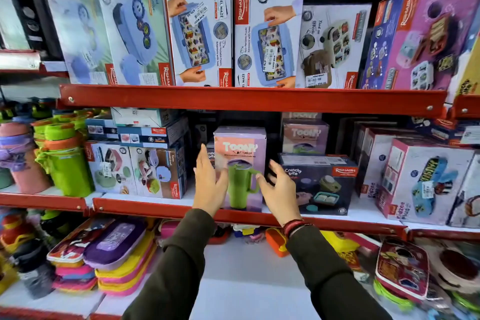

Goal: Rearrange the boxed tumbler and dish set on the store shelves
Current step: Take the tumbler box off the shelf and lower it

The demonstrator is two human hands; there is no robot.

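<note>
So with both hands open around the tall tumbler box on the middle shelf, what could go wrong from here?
1. The tall pink-and-lilac tumbler box stands upright at the red shelf lip; a clumsy grab by the left hand or right hand could tip it forward off the shelf.
2. The dark Crunchy Bite dish set box sits close on the right; the right hand may nudge it.
3. A second tumbler box stacked above the dish set could topple.

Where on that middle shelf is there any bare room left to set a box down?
A bare strip lies left of the Toon tumbler box, up to the dish set boxes. Right of it, the Crunchy Bite box crowds close.
</note>
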